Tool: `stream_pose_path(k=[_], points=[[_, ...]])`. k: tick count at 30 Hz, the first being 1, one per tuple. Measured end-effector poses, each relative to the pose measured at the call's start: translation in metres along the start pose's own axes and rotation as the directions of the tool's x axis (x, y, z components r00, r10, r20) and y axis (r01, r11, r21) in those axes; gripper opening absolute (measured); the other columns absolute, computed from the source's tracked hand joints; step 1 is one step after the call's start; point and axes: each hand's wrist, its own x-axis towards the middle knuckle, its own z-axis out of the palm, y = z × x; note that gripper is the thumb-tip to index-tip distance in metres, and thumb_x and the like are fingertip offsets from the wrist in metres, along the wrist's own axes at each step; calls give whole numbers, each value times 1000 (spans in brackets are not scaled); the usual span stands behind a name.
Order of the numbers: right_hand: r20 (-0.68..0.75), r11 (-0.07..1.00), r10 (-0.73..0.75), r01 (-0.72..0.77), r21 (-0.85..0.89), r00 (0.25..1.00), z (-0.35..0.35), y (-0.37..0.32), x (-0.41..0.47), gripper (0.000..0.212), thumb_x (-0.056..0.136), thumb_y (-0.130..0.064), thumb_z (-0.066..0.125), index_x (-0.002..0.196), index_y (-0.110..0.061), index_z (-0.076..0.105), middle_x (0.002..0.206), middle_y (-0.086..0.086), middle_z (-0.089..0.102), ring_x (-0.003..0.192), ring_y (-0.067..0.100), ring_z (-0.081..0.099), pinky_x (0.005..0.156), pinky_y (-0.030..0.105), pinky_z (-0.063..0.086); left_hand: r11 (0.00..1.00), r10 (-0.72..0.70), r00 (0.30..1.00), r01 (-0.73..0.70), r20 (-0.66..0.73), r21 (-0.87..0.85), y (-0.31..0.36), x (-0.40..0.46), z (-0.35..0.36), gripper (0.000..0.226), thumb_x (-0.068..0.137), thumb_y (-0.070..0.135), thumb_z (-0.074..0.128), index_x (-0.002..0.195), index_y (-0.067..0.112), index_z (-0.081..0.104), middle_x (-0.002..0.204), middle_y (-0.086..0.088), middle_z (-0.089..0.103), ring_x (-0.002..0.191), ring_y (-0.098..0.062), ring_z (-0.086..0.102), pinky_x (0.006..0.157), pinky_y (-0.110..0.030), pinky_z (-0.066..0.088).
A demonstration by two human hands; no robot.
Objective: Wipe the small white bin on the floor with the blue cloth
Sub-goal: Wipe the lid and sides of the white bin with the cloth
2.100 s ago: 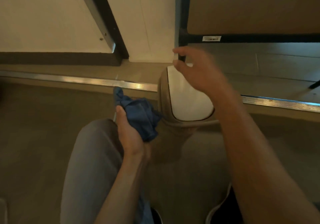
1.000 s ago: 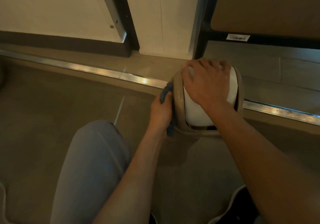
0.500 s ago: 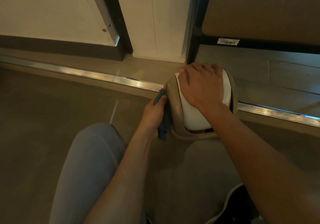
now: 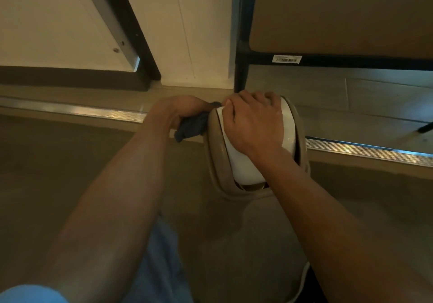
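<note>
The fingers of the right hand curl over the far edge of the white swing lid of a small bin, with the palm pressed flat on the lid's top. The fingers of the left hand are folded around a bunched blue cloth; they are mostly hidden behind the back of the hand, so only the grip itself is plain. The cloth is pressed against the bin's upper left side, touching its beige rim, and a loose end hangs down just beside the wrist.

The bin stands on the floor, seen from above, with a beige body and collar around the white lid. A dark slit shows at the lid's near edge. Directly behind the bin, a metal threshold strip runs across the floor from left to right. Beyond it rise a white wall with a dark skirting, a slanted dark frame, and the black leg of a piece of furniture bearing a barcode label.

Both bare forearms reach in from the bottom edge. Blue fabric covers the person's knee between them.
</note>
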Motion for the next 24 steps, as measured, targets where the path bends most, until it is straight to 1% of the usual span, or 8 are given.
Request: stream_pose_path(k=[2, 4, 6, 8, 13, 17, 21, 24], points=[[-10, 1000, 16, -16, -8, 1000, 1, -2, -1, 42, 99, -38, 25, 101, -22, 65, 108, 1, 67, 104, 24, 58, 103, 48, 34, 1000, -12, 999, 12, 49, 8, 0, 1, -1, 32, 99, 37, 61, 112, 9, 67, 112, -11, 70, 92, -21, 62, 85, -36, 55], [-12, 1000, 16, -16, -1, 1000, 2, -2, 0, 41, 99, -38, 27, 102, -23, 65, 109, 0, 67, 105, 23, 58, 103, 47, 34, 995, -52, 996, 46, 66, 86, 16, 1, 5, 29, 100, 35, 58, 88, 10, 65, 84, -8, 68, 76, -20, 61, 66, -28, 49], [-13, 1000, 20, -20, 8, 1000, 2, 0, 0, 42, 100, -39, 26, 105, -23, 65, 112, 1, 67, 107, 23, 58, 104, 48, 33, 989, -33, 996, 22, 77, 148, 30, 6, 12, 30, 99, 33, 57, 77, 12, 60, 73, -9, 60, 57, -19, 53, 60, -27, 42], [-7, 1000, 27, -27, 12, 1000, 2, 3, -1, 44, 101, -40, 24, 109, -22, 64, 115, 1, 67, 111, 23, 58, 107, 48, 32, 984, -15, 995, -3, 103, 175, 37, 12, 17, 25, 97, 32, 58, 81, 13, 60, 80, -14, 60, 59, -21, 52, 65, -34, 45], [-17, 999, 27, -27, 27, 999, 0, 2, -4, 42, 100, -38, 26, 105, -21, 65, 112, 1, 67, 108, 23, 59, 107, 47, 33, 972, -57, 994, 34, 92, 231, 25, -6, 3, 19, 105, 28, 49, 100, 12, 57, 93, -8, 60, 94, -22, 55, 90, -37, 45], [-12, 999, 28, -28, 20, 1000, 0, 2, -4, 43, 100, -38, 26, 109, -22, 64, 115, 1, 67, 111, 23, 59, 107, 47, 32, 976, -61, 994, 41, 89, 215, 36, 2, 11, 26, 102, 30, 52, 90, 9, 61, 93, -13, 63, 77, -21, 57, 79, -37, 47], [10, 998, 15, -16, 53, 1000, -2, 3, -3, 47, 100, -40, 23, 116, -22, 63, 121, 2, 66, 117, 23, 57, 110, 48, 31, 970, -32, 994, 6, 103, 245, 49, 16, 24, 26, 100, 31, 55, 106, 8, 66, 101, -13, 69, 84, -26, 64, 78, -38, 53], [7, 999, 5, -6, 52, 1000, -2, 3, -4, 45, 100, -39, 24, 112, -22, 64, 118, 1, 67, 115, 22, 58, 109, 47, 32, 968, -40, 996, 19, 78, 251, 40, 8, 19, 29, 103, 29, 52, 84, 9, 60, 76, -10, 62, 59, -19, 55, 59, -30, 48]])
